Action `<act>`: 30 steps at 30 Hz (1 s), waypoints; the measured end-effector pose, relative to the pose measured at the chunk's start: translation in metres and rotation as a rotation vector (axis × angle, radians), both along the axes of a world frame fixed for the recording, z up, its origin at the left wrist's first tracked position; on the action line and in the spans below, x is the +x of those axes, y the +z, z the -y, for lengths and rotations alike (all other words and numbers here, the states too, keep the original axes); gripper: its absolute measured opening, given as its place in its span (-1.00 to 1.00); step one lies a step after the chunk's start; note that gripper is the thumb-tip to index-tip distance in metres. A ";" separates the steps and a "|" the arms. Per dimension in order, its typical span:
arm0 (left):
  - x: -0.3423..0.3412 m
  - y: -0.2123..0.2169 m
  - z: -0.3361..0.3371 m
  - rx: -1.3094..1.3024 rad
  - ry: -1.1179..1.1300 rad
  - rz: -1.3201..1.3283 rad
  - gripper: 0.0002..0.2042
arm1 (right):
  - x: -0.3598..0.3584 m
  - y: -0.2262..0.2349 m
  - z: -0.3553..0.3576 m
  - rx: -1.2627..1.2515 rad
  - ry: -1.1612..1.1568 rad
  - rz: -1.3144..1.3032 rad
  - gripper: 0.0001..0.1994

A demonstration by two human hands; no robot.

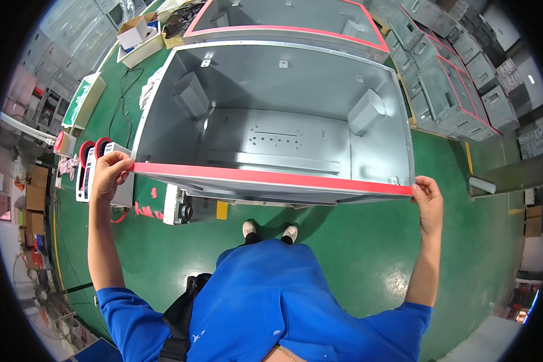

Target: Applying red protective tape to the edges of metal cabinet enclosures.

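A large grey sheet-metal cabinet (265,84) lies open side up before me, with holes and slots in its floor and a bracket on each side wall. Along its near rim stretches a strip of pinkish-red tape (271,178). At the strip's left end, my left hand (110,174) pinches the tape between thumb and fingers. My right hand (427,202) is closed on the other end, by the cabinet's near right corner. Whether the strip is stuck down along its full length I cannot tell.
Behind stands another cabinet (271,17) edged in red tape. Red tape rolls (86,158) sit on a white dispenser at the left, near tape scraps (148,210) on the green surface. Several grey metal boxes (443,90) are stacked at the right. A cable (125,99) lies far left.
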State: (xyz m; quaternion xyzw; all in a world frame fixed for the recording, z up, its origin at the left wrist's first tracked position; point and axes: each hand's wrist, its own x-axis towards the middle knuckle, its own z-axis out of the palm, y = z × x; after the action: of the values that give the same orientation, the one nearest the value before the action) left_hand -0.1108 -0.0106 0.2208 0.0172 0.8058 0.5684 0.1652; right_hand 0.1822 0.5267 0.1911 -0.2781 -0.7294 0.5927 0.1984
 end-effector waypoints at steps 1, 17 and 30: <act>0.000 -0.001 0.002 0.001 -0.003 0.003 -0.89 | 0.000 -0.002 0.002 0.038 -0.002 -0.027 -0.81; -0.004 -0.007 0.008 0.035 0.005 0.006 -0.91 | -0.056 0.009 0.108 1.281 0.349 -0.120 -0.46; -0.001 -0.007 0.006 0.064 -0.022 -0.011 -0.90 | -0.067 -0.001 0.127 1.313 0.379 -0.183 -0.45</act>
State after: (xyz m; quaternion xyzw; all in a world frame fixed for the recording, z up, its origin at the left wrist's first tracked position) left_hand -0.1117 -0.0163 0.2134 0.0343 0.7880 0.5918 0.1662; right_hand 0.1155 0.3995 0.1898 0.0834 -0.9537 0.0735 0.2793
